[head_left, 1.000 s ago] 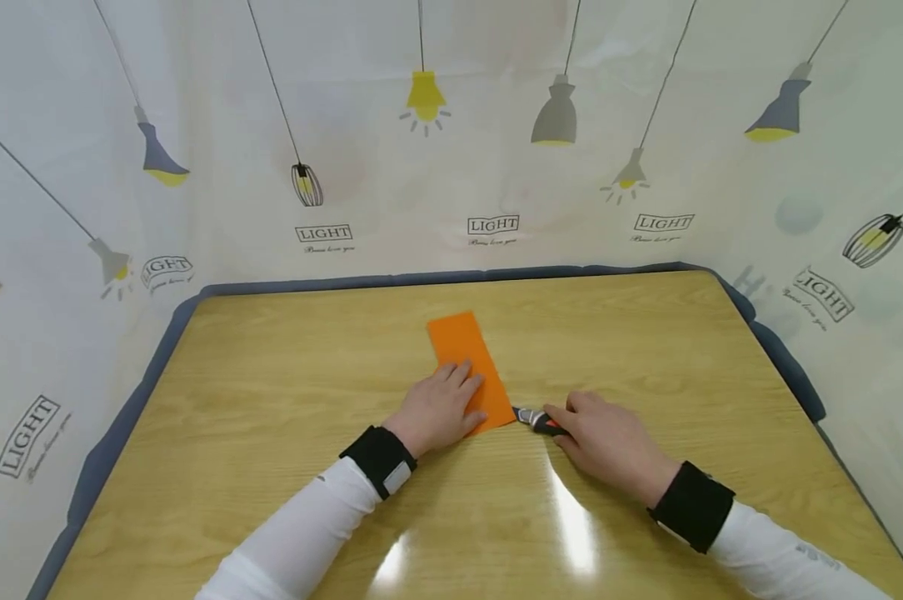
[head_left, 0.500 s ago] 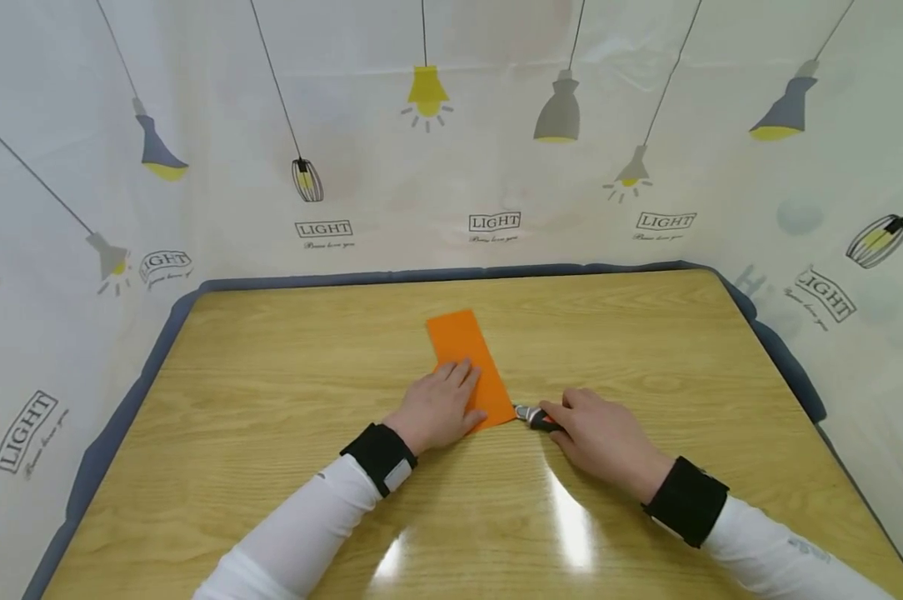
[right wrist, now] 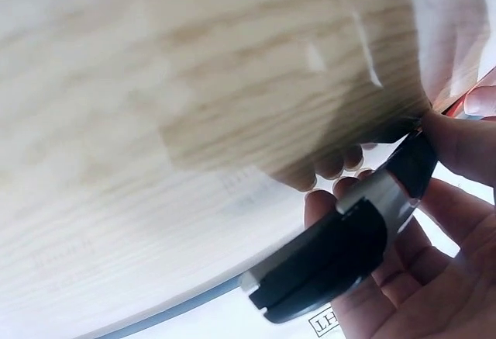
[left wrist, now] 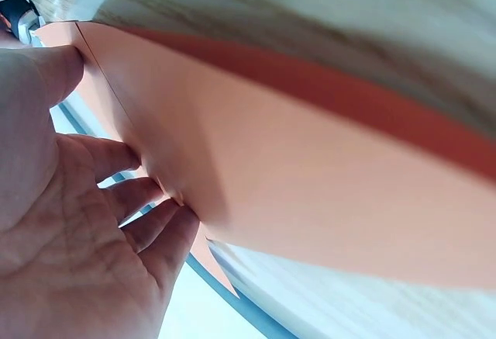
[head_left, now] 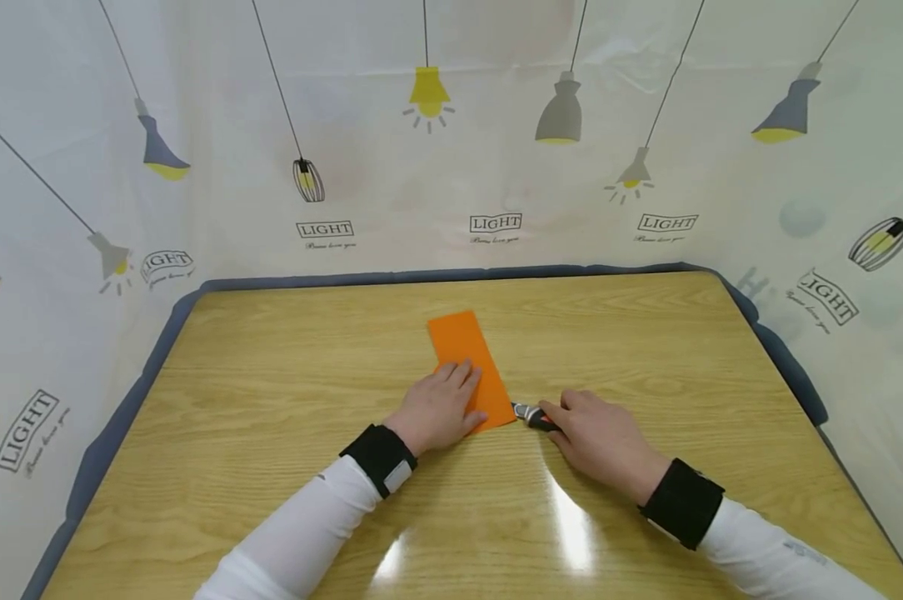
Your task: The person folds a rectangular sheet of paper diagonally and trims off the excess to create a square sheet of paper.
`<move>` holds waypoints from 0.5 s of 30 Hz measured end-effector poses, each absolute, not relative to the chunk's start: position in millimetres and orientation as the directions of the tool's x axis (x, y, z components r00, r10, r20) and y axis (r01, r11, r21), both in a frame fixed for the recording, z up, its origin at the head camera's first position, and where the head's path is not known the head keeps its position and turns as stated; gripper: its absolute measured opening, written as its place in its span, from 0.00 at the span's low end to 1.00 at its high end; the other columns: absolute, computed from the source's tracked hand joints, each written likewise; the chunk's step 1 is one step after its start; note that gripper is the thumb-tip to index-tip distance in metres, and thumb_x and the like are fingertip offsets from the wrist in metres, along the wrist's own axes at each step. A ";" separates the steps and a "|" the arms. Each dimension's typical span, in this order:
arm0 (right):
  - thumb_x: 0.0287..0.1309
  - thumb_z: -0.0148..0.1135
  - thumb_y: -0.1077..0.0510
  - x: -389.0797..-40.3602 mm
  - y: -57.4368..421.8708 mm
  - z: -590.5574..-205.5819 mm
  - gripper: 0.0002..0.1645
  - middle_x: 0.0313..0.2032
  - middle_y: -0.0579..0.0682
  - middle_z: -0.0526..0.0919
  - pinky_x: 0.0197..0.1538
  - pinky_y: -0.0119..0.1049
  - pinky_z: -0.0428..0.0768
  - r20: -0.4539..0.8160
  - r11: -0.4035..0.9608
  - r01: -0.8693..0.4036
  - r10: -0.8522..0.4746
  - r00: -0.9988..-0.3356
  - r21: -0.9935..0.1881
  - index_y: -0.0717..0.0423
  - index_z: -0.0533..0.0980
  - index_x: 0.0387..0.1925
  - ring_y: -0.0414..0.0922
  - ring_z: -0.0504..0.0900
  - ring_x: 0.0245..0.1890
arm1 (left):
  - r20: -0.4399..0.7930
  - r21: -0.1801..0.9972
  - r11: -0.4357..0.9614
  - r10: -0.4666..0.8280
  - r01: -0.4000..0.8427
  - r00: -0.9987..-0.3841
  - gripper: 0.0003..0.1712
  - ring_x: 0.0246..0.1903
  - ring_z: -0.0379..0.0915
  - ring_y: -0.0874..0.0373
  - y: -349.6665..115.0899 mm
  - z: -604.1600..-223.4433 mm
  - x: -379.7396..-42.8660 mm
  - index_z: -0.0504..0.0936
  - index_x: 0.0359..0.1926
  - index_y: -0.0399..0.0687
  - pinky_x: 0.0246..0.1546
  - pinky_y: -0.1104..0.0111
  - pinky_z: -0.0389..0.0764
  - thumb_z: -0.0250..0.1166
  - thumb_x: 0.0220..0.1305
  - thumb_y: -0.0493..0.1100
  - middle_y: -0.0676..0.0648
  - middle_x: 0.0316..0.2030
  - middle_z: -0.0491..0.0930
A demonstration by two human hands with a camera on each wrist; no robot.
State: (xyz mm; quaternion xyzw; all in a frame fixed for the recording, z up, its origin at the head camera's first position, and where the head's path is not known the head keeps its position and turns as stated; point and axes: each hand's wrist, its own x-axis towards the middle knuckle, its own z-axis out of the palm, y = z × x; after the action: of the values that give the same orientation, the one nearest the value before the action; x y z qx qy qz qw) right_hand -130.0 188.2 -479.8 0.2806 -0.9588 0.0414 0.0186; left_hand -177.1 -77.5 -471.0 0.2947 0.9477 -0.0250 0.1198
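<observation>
While our left hand (head_left: 438, 406) presses the paper (head_left: 462, 340), fingers outstretched, our right hand (head_left: 603, 433) grips the knife (head_left: 531, 416) beside it.

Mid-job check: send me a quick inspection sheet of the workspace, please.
Surface: table, wood-grained and shiny, bright reflections on the person's side.
Paper: orange paper on the table, partly covered by the left hand.
Knife: knife, its tip at the paper's right edge near the close corner; cannot tell whether it cuts or only touches.
Clutter: nothing seen.
Left hand: rests on the paper, fingertips pressing.
Right hand: right hand grips the knife handle.
Wrists: a black band on each.
Cables: nothing seen; the lamp cords look printed.
Surroundings: pale wall covering with lamp pictures and "LIGHT" lettering.
</observation>
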 end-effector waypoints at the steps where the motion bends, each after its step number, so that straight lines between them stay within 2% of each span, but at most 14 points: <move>1: 0.62 0.73 0.50 -130.0 187.6 -480.2 0.25 0.32 0.47 0.73 0.22 0.33 0.66 0.060 0.839 -0.540 -0.536 -0.842 -0.070 0.51 0.82 0.59 0.42 0.68 0.28 | -0.243 0.024 0.825 0.552 0.564 -0.798 0.43 0.76 0.51 0.46 -77.5 -471.1 -176.5 0.56 0.80 0.44 0.74 0.58 0.58 0.49 0.78 0.65 0.41 0.79 0.54; 15: 0.60 0.74 0.51 -130.5 189.6 -479.6 0.22 0.29 0.46 0.69 0.20 0.34 0.64 0.062 0.878 -0.467 -0.463 -0.884 -0.102 0.52 0.82 0.55 0.42 0.65 0.23 | -0.213 0.011 0.811 0.574 0.585 -0.791 0.42 0.76 0.53 0.45 -79.5 -471.9 -177.0 0.58 0.79 0.43 0.73 0.58 0.59 0.50 0.78 0.65 0.40 0.78 0.56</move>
State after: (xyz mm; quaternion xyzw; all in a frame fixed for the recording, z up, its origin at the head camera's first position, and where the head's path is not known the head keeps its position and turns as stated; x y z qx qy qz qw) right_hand -130.5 189.6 -479.6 0.2398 -0.9690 0.0573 0.0179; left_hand -177.0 -79.5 -471.9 0.3062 0.9459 -0.0279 0.1034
